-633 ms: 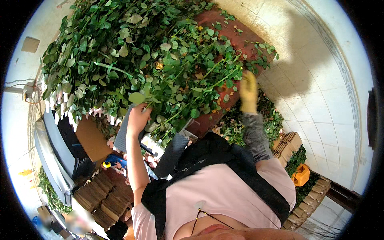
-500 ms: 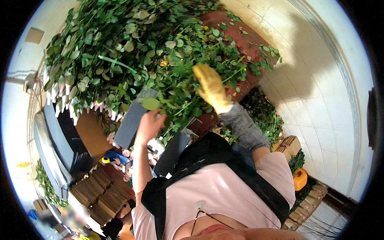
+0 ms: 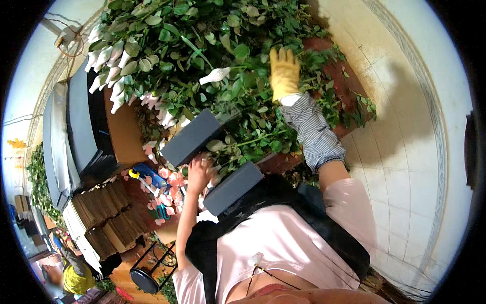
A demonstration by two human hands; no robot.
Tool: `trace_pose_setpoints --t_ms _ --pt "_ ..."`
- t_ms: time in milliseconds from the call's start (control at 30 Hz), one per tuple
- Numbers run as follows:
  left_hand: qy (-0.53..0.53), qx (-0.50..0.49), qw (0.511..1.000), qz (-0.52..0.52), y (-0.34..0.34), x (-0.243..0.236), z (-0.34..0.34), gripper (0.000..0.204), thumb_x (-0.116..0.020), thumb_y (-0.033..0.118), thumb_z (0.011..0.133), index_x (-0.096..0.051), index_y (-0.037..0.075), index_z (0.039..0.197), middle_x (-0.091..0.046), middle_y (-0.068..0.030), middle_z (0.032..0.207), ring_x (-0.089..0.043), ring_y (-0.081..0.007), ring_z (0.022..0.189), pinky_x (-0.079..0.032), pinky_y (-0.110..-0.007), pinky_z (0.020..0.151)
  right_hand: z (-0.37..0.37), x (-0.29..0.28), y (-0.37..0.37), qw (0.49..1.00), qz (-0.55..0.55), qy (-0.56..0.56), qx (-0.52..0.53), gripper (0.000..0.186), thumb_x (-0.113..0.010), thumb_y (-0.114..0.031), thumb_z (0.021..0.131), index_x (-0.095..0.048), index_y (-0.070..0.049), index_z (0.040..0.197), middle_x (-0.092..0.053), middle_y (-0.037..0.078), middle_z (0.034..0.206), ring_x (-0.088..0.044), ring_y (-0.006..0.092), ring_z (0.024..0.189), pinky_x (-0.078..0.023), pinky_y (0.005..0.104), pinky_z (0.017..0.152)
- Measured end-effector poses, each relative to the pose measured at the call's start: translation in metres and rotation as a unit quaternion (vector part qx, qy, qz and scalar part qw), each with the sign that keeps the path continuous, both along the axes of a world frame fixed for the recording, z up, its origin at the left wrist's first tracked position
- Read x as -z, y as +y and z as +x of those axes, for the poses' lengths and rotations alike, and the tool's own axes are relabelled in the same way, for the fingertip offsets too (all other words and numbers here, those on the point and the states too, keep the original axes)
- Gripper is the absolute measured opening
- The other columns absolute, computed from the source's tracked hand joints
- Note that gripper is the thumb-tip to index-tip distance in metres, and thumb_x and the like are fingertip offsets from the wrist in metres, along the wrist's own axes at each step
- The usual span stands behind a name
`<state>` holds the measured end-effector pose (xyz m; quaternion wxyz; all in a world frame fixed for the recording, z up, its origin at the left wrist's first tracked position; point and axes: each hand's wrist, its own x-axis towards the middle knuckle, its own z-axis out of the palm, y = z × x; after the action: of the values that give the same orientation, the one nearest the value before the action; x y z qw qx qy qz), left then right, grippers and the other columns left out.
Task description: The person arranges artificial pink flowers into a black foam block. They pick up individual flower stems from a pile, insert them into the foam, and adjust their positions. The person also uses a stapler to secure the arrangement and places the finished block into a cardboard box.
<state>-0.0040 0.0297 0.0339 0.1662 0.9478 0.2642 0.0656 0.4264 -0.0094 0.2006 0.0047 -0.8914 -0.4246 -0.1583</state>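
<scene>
My right hand (image 3: 284, 76), in a yellow glove, lies over a big pile of leafy stems (image 3: 255, 99) with its fingers apart; no stem shows gripped in it. My bare left hand (image 3: 199, 173) is between two dark grey blocks, its fingers stretched toward the lower edge of the upper block (image 3: 191, 137); the fingertips are slightly blurred. The other grey block (image 3: 234, 188) sits nearer my body. Above the left hand, a flower head in a white netted sleeve (image 3: 215, 76) rests on the leaves. More white-sleeved flower heads (image 3: 109, 61) hang at the pile's left edge.
Pink petals (image 3: 174, 180) lie scattered left of my left hand, with teal-handled scissors (image 3: 162, 211) among them. Farther left are an open cardboard box (image 3: 124, 131) and stacked brown cardboard (image 3: 109, 218). A black stool (image 3: 147, 278) and a person in yellow (image 3: 78, 278) are at lower left. A tiled wall (image 3: 400, 172) stands at right.
My gloved right hand has moved away from me and right, across the leaves. My left hand has drawn back between the blocks. A white-sleeved flower head now shows on the leaves. The view has shifted.
</scene>
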Motion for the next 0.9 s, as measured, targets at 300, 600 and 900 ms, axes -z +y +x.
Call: trace_pose_setpoints --t_ms 300,600,900 --pt "0.033 -0.042 0.998 0.016 -0.011 0.004 0.008 0.075 -0.085 0.043 0.070 -0.056 0.013 0.133 -0.044 -0.0207 0.142 -0.041 -0.0417 0.131 -0.032 -0.057 0.110 -0.010 0.155 0.023 0.975 -0.091 0.042 -0.199 0.012 -0.055 -0.010 0.090 -0.067 -0.008 0.089 -0.070 0.010 0.093 -0.067 0.0239 0.091 -0.053 0.0413 0.084" --pt "-0.004 -0.093 0.996 -0.009 -0.012 0.016 0.006 0.071 -0.081 0.048 0.074 -0.060 0.010 0.130 -0.045 -0.0268 0.140 -0.040 -0.0445 0.133 -0.032 -0.056 0.111 0.049 0.021 0.032 0.958 0.211 0.139 -0.136 0.041 -0.068 0.010 0.072 -0.067 -0.006 0.110 -0.069 0.012 0.097 -0.067 0.0273 0.085 -0.058 0.0369 0.075" --pt "-0.043 -0.143 0.989 -0.018 -0.027 0.040 -0.002 0.071 -0.080 0.052 0.075 -0.062 0.009 0.129 -0.049 -0.0293 0.134 -0.046 -0.0469 0.123 -0.038 -0.055 0.105 -0.041 -0.034 -0.049 0.924 -0.097 0.234 -0.287 0.027 -0.058 0.010 0.086 -0.071 -0.006 0.103 -0.073 0.015 0.104 -0.071 0.0279 0.090 -0.057 0.0397 0.071"
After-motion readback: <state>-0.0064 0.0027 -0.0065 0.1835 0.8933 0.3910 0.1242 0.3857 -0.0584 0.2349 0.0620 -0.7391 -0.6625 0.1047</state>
